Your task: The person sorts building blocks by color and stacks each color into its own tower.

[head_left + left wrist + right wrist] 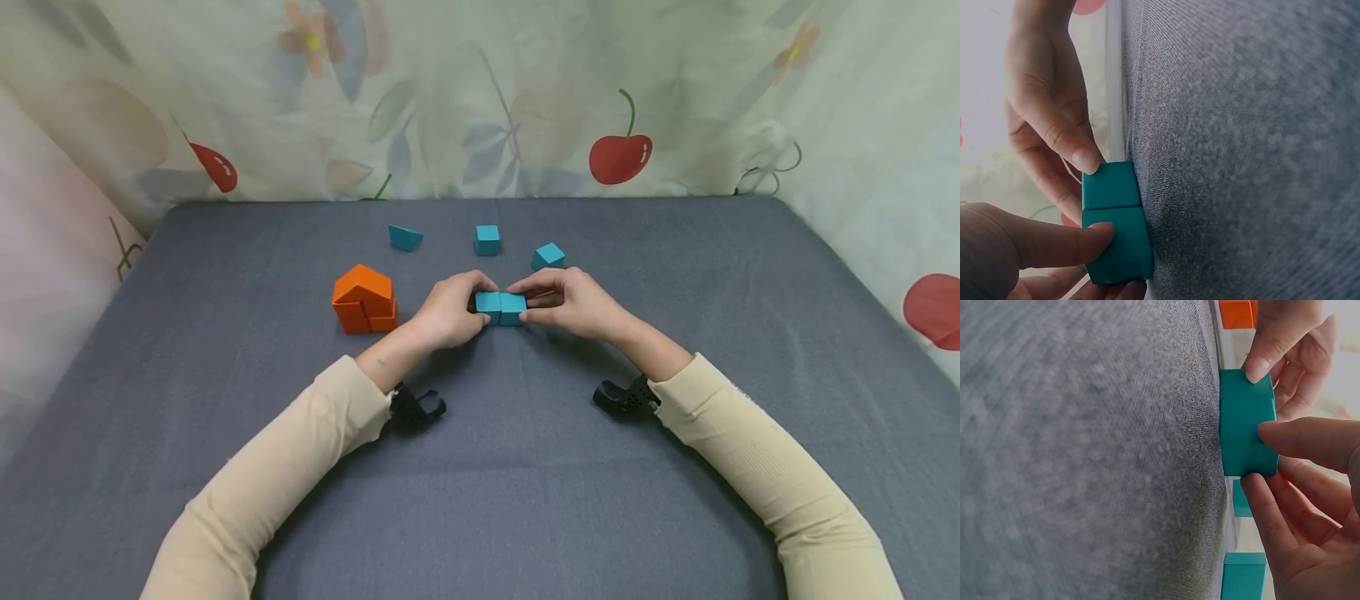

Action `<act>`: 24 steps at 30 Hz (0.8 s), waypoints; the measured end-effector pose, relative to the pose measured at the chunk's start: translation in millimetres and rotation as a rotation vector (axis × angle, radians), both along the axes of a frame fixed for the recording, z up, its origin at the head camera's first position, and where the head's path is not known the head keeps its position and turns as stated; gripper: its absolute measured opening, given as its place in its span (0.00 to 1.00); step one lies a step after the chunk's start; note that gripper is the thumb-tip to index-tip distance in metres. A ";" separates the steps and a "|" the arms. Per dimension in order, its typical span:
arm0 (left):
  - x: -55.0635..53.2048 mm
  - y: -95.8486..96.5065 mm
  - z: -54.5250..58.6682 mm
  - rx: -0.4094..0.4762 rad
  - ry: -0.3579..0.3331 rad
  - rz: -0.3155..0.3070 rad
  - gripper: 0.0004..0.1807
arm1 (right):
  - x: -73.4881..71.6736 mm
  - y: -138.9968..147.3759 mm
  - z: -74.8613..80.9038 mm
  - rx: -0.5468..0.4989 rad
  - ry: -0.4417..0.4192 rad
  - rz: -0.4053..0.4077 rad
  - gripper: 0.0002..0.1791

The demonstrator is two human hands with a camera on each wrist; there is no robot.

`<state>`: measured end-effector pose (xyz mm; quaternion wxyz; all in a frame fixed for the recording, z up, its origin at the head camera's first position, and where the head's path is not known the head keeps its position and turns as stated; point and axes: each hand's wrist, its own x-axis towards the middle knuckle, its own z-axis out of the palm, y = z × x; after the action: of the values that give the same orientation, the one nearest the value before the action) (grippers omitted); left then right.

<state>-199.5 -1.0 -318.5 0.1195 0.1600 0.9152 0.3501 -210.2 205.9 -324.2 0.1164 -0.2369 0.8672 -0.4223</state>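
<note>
Two teal blocks stand side by side on the cloth, faces together with a thin seam between them. My left hand (450,310) pinches the left block (487,303) between thumb and fingers. From the other side, my right hand (573,304) grips the right block (513,306), its thumb at the near face and fingertips at the far and outer sides. The left wrist view shows the left thumb pressed on the near face of the left block (1125,253). In the right wrist view both thumbs touch the pair.
An orange house-like stack (363,302) stands left of my hands. Behind lie a teal wedge (405,238), a teal cube-like block (487,240) and an angled teal block (549,255). The grey cloth-covered table (495,500) ends at a printed curtain (525,100).
</note>
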 end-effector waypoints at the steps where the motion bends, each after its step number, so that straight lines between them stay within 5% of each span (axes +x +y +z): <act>1: 0.1 0.2 0.1 -0.001 0.001 0.000 0.20 | 0.2 0.0 0.4 0.000 -0.002 -0.002 0.21; 9: -1.2 1.5 -1.3 -0.008 0.012 0.002 0.20 | 0.7 -0.1 0.1 -0.002 0.001 0.000 0.21; 15: -2.3 -0.8 3.9 0.008 -0.041 -0.023 0.32 | -0.2 0.8 -2.2 -0.017 0.006 0.006 0.21; 24: -10.0 8.4 13.4 0.140 -0.068 0.099 0.32 | -0.9 1.0 -2.7 -0.020 0.009 0.007 0.22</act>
<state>-209.6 7.5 -305.2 0.1214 0.1106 0.8907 0.4239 -211.1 206.8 -326.9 0.1115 -0.2431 0.8625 -0.4297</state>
